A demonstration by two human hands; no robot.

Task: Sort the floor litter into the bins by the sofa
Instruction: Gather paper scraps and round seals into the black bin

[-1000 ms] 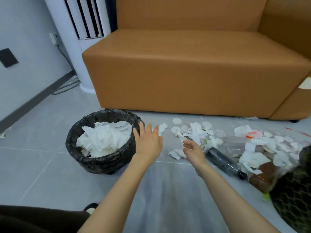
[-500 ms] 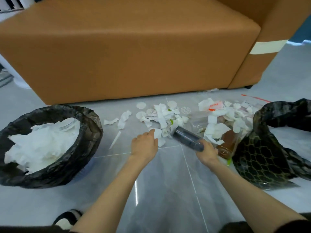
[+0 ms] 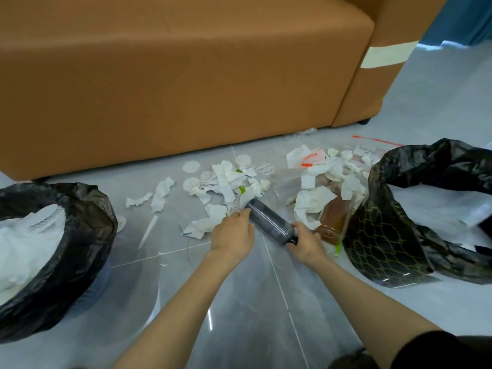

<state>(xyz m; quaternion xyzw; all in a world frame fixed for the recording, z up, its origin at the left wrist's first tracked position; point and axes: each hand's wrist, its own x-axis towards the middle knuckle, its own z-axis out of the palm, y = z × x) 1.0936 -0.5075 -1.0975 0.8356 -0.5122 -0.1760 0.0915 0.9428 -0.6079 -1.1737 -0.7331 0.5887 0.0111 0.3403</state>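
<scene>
While right hand (image 3: 303, 242) clasps bottle (image 3: 269, 222) neck, left hand (image 3: 234, 234) curls over scraps (image 3: 213, 210), hold unclear; bottle probably light, stiff, slick: neck best.

Sofa (image 3: 186, 89) orange-brown, cream strip (image 3: 386, 53) on its far-right arm. Floor (image 3: 239, 302) grey tile. Left bin (image 3: 87, 222) black, white paper (image 3: 24, 241) inside. Right bin (image 3: 378, 235) black with gold honeycomb pattern. Scraps (image 3: 229, 179) white. Near bottle (image 3: 269, 222) smoky dark grey, bottle beside it (image 3: 335, 222) amber.
</scene>
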